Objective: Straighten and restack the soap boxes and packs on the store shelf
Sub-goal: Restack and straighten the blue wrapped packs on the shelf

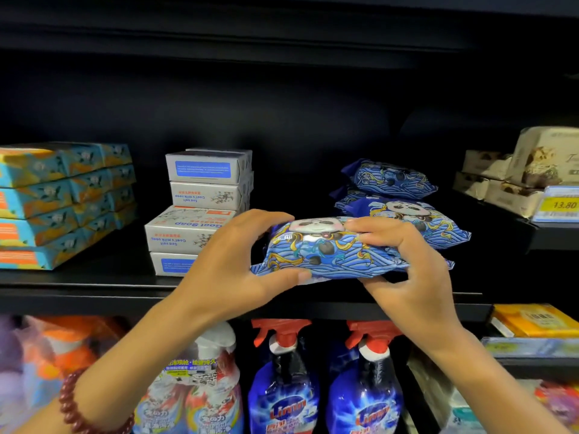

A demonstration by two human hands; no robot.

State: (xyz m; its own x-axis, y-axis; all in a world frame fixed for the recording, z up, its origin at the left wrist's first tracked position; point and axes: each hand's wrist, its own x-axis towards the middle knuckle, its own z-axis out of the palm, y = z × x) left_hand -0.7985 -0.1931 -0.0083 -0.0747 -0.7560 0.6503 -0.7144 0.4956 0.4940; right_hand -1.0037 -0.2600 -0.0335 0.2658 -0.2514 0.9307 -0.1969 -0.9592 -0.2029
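The white soap boxes [191,230] lie upside down, printed "Goat Soap" and "Sea salt Goat's milk soap". A yellow price tag [562,204] at the right shelf edge reads "13.80". Lettering on the blue spray bottles [283,389] below is too blurred to read surely.

On the shelf [94,286], the stack of patterned boxes [62,202] sits far left, the goat soap boxes [200,211] right of it. Further right lie piled panda packs [404,195]; both hands hold one pack [326,249] before them. Spray bottles [326,380] stand below.
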